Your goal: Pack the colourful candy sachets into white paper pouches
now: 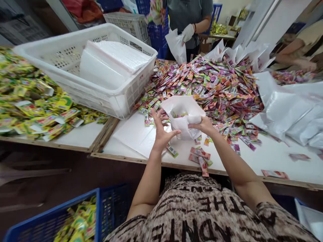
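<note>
A white plastic bag (185, 104) stands with its mouth open in front of me, and a few small packets show inside it. My right hand (205, 126) grips the bag's near right edge between thumb and fingers. On the bag's left side my left hand (163, 131) has its thumb and fingers spread apart; whether it touches the bag is hard to tell. Flat white bags (136, 134) lie on the table beneath the left hand. Behind the bag rises a big heap of small colourful packets (209, 84), and several loose packets (202, 156) lie near the table edge.
A white crate (98, 97) with a stack of white bags (111, 64) stands at left. Yellow-green packets (37, 107) are heaped beyond it. Filled white bags (290, 107) lie at right. A blue crate (58, 208) is below. Across the table a gloved co-worker (190, 20) holds a bag.
</note>
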`<move>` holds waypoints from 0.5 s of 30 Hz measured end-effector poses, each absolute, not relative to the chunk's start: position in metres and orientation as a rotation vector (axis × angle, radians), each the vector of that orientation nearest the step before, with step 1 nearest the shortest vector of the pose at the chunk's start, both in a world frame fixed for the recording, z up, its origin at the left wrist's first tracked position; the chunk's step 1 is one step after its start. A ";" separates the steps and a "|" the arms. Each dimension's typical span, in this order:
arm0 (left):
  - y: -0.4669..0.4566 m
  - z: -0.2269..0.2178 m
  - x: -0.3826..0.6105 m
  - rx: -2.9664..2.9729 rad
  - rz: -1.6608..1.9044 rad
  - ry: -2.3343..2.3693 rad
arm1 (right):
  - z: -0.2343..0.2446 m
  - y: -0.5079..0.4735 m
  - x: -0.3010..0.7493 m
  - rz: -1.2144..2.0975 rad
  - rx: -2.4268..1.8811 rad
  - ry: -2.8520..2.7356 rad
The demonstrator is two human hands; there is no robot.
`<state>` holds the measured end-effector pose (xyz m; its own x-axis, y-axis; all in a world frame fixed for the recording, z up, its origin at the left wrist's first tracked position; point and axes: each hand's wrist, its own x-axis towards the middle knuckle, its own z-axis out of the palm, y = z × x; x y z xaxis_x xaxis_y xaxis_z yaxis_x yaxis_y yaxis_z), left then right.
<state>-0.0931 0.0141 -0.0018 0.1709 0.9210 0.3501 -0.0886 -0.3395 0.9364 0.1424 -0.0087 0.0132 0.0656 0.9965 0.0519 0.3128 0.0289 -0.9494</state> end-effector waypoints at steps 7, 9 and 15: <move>0.022 -0.025 -0.044 1.350 1.027 0.851 | 0.034 -0.029 0.146 0.749 -1.175 -0.967; 0.018 -0.021 -0.032 1.353 1.041 0.852 | 0.036 -0.045 0.165 0.592 -1.191 -0.957; 0.013 -0.049 -0.035 1.579 0.645 0.555 | -0.026 -0.100 0.211 0.848 -1.411 -1.110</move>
<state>-0.0354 0.0130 -0.0487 0.7254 0.6830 0.0850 -0.0182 -0.1044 0.9944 0.2114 -0.1000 -0.0261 0.3057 0.9482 0.0863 0.1667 0.0359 -0.9853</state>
